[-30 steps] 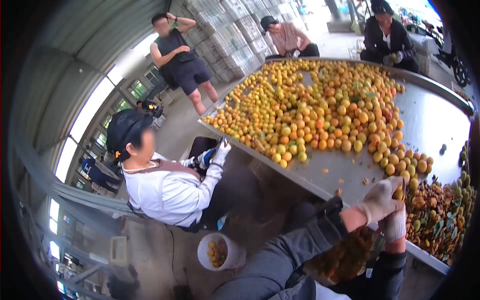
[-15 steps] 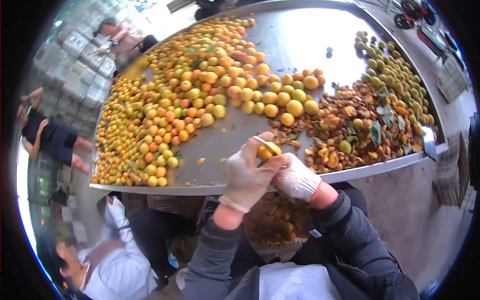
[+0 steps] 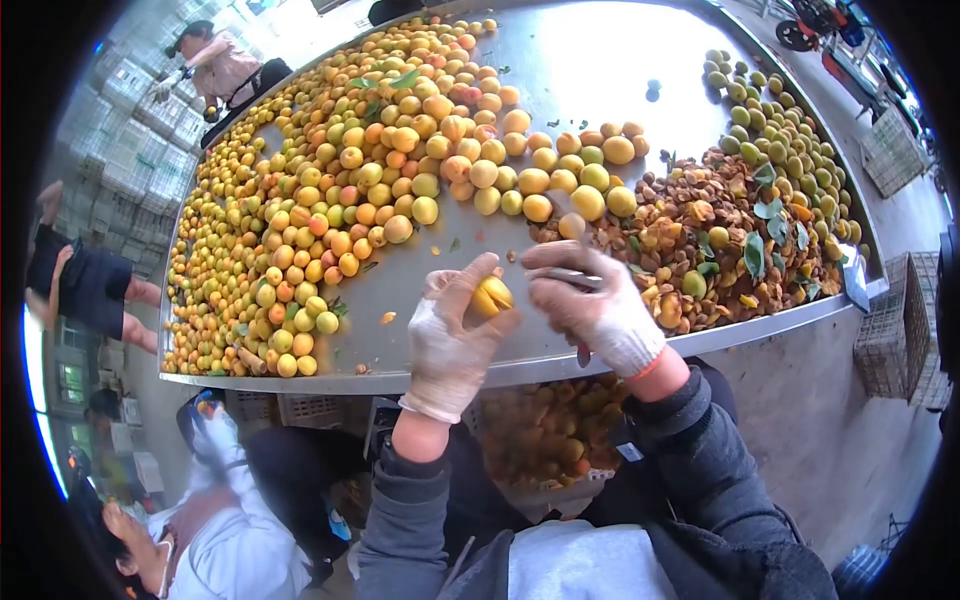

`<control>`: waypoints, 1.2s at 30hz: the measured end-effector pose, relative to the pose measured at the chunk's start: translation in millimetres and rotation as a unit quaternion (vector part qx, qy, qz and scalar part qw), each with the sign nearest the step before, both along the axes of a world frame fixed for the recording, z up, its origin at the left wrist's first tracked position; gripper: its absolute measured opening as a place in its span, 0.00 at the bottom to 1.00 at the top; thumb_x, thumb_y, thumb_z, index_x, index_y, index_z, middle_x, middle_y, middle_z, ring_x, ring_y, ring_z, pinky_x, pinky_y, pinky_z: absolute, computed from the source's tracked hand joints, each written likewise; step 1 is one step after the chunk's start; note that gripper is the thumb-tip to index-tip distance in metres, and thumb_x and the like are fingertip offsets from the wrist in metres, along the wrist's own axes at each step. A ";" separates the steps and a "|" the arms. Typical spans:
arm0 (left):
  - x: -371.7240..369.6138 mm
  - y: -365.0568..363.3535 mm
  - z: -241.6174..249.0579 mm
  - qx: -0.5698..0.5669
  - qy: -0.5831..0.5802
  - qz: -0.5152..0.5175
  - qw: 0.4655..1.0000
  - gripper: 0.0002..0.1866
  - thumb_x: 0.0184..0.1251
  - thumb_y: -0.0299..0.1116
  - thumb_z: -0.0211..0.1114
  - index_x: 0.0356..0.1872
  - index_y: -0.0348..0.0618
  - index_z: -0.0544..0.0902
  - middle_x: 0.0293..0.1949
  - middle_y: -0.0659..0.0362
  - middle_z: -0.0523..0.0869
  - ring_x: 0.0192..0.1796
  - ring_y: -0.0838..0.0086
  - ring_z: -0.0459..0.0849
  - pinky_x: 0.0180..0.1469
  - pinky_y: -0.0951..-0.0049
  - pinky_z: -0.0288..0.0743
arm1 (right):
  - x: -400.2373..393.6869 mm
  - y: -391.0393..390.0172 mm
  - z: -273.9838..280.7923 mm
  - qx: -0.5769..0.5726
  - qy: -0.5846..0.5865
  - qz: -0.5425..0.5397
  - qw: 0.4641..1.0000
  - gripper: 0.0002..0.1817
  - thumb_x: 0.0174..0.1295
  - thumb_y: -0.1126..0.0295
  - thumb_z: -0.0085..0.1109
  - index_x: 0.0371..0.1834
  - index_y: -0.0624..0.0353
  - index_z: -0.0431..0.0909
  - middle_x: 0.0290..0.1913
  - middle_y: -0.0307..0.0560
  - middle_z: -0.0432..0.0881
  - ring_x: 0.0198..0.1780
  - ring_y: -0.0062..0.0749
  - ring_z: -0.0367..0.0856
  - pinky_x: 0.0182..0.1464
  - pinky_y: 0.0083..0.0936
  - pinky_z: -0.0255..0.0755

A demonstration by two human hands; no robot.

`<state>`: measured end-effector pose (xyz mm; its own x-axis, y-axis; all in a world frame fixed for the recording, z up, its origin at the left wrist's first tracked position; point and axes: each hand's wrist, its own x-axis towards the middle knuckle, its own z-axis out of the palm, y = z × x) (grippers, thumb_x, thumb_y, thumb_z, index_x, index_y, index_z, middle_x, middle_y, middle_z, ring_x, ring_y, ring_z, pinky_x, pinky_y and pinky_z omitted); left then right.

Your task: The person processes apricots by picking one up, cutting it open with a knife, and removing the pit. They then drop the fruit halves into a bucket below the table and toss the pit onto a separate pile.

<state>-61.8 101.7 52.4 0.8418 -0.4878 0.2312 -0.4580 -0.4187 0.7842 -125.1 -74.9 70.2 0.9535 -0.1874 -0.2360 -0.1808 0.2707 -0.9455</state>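
Observation:
My left hand [image 3: 455, 325], in a whitish work glove, is closed around a yellow apricot [image 3: 491, 297] with a dark cut line across its flesh. To its right, my gloved right hand [image 3: 597, 303] grips a small knife [image 3: 568, 279]; part of the metal shows between the fingers and a reddish end pokes out below. The two hands are apart, above the near edge of the metal table [image 3: 400, 345]. Beyond them whole apricots [image 3: 534, 181] form a loose row, and a brown heap of pits and torn fruit pieces [image 3: 690, 235] lies to the right.
A large pile of apricots [image 3: 330, 190] covers the table's left side. Greener fruit [image 3: 800, 150] lines the right rim. Under the table edge, a crate of fruit [image 3: 550, 435] sits between my knees. A co-worker [image 3: 230, 540] sits at lower left; others stand farther off. Crates [image 3: 900, 325] stand at right.
My hands have separated: the right hand with the knife has drawn away from the apricot, which stays in my left hand. The cut in the fruit now shows.

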 end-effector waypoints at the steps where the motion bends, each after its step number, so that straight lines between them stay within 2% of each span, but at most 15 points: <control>1: -4.2 -5.6 0.7 0.009 -0.031 0.005 0.999 0.33 0.50 0.32 0.76 0.60 0.41 0.74 0.43 0.56 0.83 0.46 0.67 0.84 0.49 0.69 0.79 | 2.2 2.3 -7.1 -0.028 -0.017 0.025 0.999 0.19 0.56 0.67 0.66 0.51 0.62 0.78 0.39 0.42 0.82 0.35 0.18 0.79 0.36 0.16 0.74; 4: -14.8 -16.3 -1.1 0.009 -0.081 0.000 0.997 0.34 0.49 0.38 0.78 0.59 0.42 0.75 0.44 0.53 0.85 0.46 0.64 0.85 0.50 0.67 0.79 | 0.6 -4.0 -2.7 -0.007 -0.018 0.081 0.996 0.21 0.55 0.67 0.68 0.51 0.63 0.77 0.42 0.43 0.82 0.41 0.22 0.80 0.43 0.19 0.75; 6: -20.1 -17.0 3.8 0.003 -0.072 0.012 0.997 0.31 0.51 0.31 0.77 0.59 0.41 0.76 0.35 0.56 0.85 0.37 0.74 0.84 0.42 0.75 0.79 | -1.7 -7.0 0.3 0.026 0.008 0.117 0.993 0.21 0.54 0.67 0.68 0.50 0.63 0.78 0.42 0.43 0.82 0.40 0.22 0.80 0.41 0.19 0.76; 10: -24.7 -22.5 7.5 -0.029 -0.049 -0.015 0.998 0.27 0.55 0.29 0.74 0.56 0.36 0.76 0.34 0.56 0.85 0.36 0.74 0.84 0.42 0.74 0.80 | -11.9 -14.5 9.9 0.033 0.022 0.096 0.995 0.17 0.56 0.68 0.65 0.48 0.61 0.78 0.35 0.39 0.83 0.32 0.18 0.79 0.31 0.16 0.73; 13: -30.6 -30.8 5.5 -0.018 -0.153 -0.042 0.987 0.19 0.61 0.26 0.68 0.54 0.34 0.77 0.35 0.56 0.85 0.35 0.76 0.83 0.38 0.76 0.79 | -16.8 -15.0 8.3 0.073 0.015 0.074 0.995 0.16 0.58 0.70 0.61 0.49 0.63 0.76 0.31 0.39 0.83 0.27 0.18 0.78 0.27 0.15 0.70; 16: -35.3 -40.8 3.7 -0.110 0.001 0.027 0.994 0.14 0.68 0.29 0.60 0.52 0.36 0.79 0.34 0.57 0.84 0.29 0.78 0.81 0.31 0.79 0.77 | -19.9 -14.3 8.1 0.117 0.007 0.073 0.990 0.16 0.58 0.70 0.60 0.49 0.63 0.76 0.31 0.39 0.82 0.25 0.18 0.77 0.26 0.14 0.70; 18: -28.0 -40.9 2.5 -0.304 0.207 0.153 0.917 0.15 0.74 0.34 0.52 0.53 0.36 0.78 0.38 0.55 0.84 0.32 0.77 0.83 0.33 0.77 0.79 | -21.8 -14.3 8.3 0.134 0.013 0.086 0.987 0.16 0.58 0.69 0.60 0.49 0.62 0.76 0.31 0.39 0.82 0.24 0.18 0.77 0.26 0.14 0.69; 20: -25.9 -36.9 2.9 -0.291 0.212 0.134 0.923 0.18 0.76 0.41 0.51 0.54 0.38 0.77 0.34 0.56 0.83 0.27 0.77 0.80 0.26 0.75 0.77 | -21.7 -12.8 3.3 0.120 0.004 0.045 0.992 0.16 0.59 0.69 0.60 0.50 0.60 0.76 0.31 0.39 0.82 0.23 0.18 0.76 0.25 0.14 0.69; 22: -26.0 -34.3 4.5 -0.370 0.298 0.124 0.871 0.22 0.74 0.48 0.53 0.54 0.40 0.77 0.30 0.58 0.81 0.23 0.78 0.77 0.22 0.77 0.72 | -19.7 -21.3 -0.4 0.065 -0.009 0.043 0.997 0.15 0.59 0.69 0.61 0.49 0.59 0.80 0.32 0.39 0.82 0.25 0.17 0.76 0.26 0.15 0.69; 25: -29.0 -34.2 7.9 -0.385 0.365 0.110 0.840 0.26 0.71 0.56 0.54 0.53 0.43 0.77 0.27 0.60 0.80 0.21 0.79 0.75 0.21 0.78 0.69 | -4.9 -22.0 -46.5 -0.083 -0.095 0.034 0.991 0.14 0.62 0.69 0.61 0.50 0.57 0.80 0.29 0.36 0.80 0.18 0.15 0.71 0.17 0.14 0.65; 28: -30.5 -38.0 0.9 -0.405 0.436 0.095 0.798 0.26 0.68 0.56 0.58 0.52 0.43 0.77 0.26 0.59 0.80 0.20 0.78 0.74 0.21 0.77 0.69 | -6.3 -30.2 -35.1 -0.110 -0.137 -0.066 0.982 0.12 0.61 0.71 0.61 0.48 0.57 0.82 0.26 0.34 0.78 0.17 0.15 0.69 0.17 0.15 0.64; 29: -33.2 -38.9 -0.6 -0.402 0.440 0.093 0.798 0.26 0.68 0.56 0.58 0.52 0.43 0.77 0.26 0.59 0.80 0.20 0.78 0.74 0.21 0.77 0.69 | -12.8 -36.9 -17.1 0.005 -0.094 -0.076 0.993 0.13 0.60 0.71 0.60 0.47 0.59 0.81 0.25 0.36 0.77 0.18 0.16 0.70 0.19 0.15 0.64; 31: -38.8 -39.6 -3.8 -0.230 0.379 0.076 0.893 0.25 0.67 0.54 0.60 0.53 0.44 0.76 0.26 0.61 0.77 0.25 0.78 0.73 0.25 0.78 0.66 | -14.0 -44.8 -8.4 0.165 -0.055 -0.107 0.979 0.13 0.59 0.72 0.59 0.47 0.62 0.81 0.22 0.35 0.74 0.18 0.16 0.69 0.20 0.16 0.61; 32: -38.9 -40.5 -5.6 -0.227 0.383 0.073 0.892 0.25 0.67 0.54 0.60 0.53 0.44 0.76 0.26 0.61 0.77 0.25 0.78 0.73 0.25 0.78 0.66 | -13.9 -48.1 -8.4 0.166 -0.053 -0.113 0.978 0.13 0.59 0.72 0.59 0.47 0.62 0.81 0.22 0.35 0.74 0.18 0.16 0.69 0.20 0.16 0.61; 36: -15.5 -33.6 -12.2 -0.239 0.396 0.152 0.874 0.14 0.67 0.36 0.61 0.49 0.42 0.78 0.37 0.57 0.82 0.31 0.74 0.80 0.30 0.74 0.74 | -10.9 -55.4 -10.8 0.176 -0.075 -0.210 0.959 0.12 0.60 0.72 0.58 0.46 0.62 0.80 0.24 0.35 0.76 0.19 0.15 0.69 0.19 0.15 0.61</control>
<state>-77.3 68.1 40.2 0.9043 -0.2203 -0.3655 0.3820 0.0359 0.9235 -136.0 -130.3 59.4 0.8399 -0.4958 -0.2210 0.1444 0.5965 -0.7895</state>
